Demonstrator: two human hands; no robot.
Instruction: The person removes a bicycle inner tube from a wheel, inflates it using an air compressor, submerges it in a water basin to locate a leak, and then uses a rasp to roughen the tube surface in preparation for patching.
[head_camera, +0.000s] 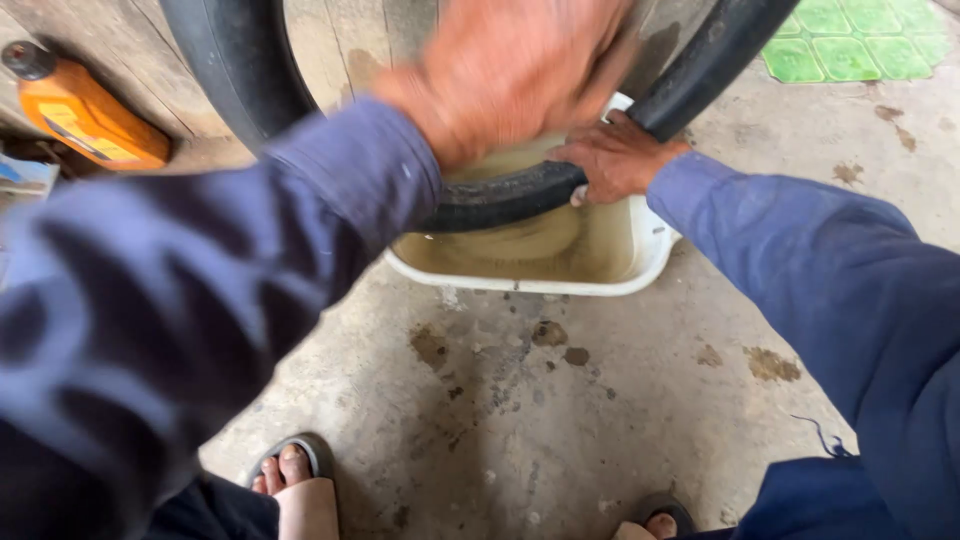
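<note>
A black rubber inner tube (500, 200) loops upright over a white plastic basin (640, 275) of murky water, its lowest part dipping into the basin. My right hand (615, 160) grips the tube at the basin's far right edge. Raised close to the camera, my left hand (510, 65) is blurred with motion above the tube; whether it touches or holds anything is unclear. Both arms wear dark blue sleeves.
An orange plastic bottle (85, 115) with a black cap lies at the upper left against wooden planks (340, 40). A green grid mat (860, 40) is at the upper right. The stained concrete floor (520, 400) spreads below, with my sandalled feet (300, 480) at the bottom.
</note>
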